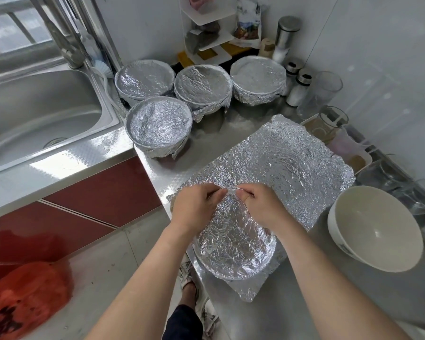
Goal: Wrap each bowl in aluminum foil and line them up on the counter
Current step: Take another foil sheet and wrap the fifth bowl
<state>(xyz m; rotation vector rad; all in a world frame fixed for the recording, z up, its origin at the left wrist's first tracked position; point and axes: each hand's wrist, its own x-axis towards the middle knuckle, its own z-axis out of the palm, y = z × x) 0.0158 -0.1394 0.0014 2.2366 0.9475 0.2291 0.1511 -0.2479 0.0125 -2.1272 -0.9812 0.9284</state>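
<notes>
Four foil-wrapped round bowls (158, 126) at back of steel counter (329, 303) | fifth foil-covered bowl (233, 246) at near edge, left hand (194, 204) and right hand (263, 204) pinching its foil lining (230, 200) at far rim | loose crinkled foil sheet (280, 163) just beyond | bare white ceramic bowl (375, 229) right.

The front bowl is hidden wholly under its foil (233, 246). The red bag (22, 303) and the sink (35, 114) are cut off by the left edge. The print on the packet (247, 20) cannot be read. The glassware (398, 185) is seen blurred.
</notes>
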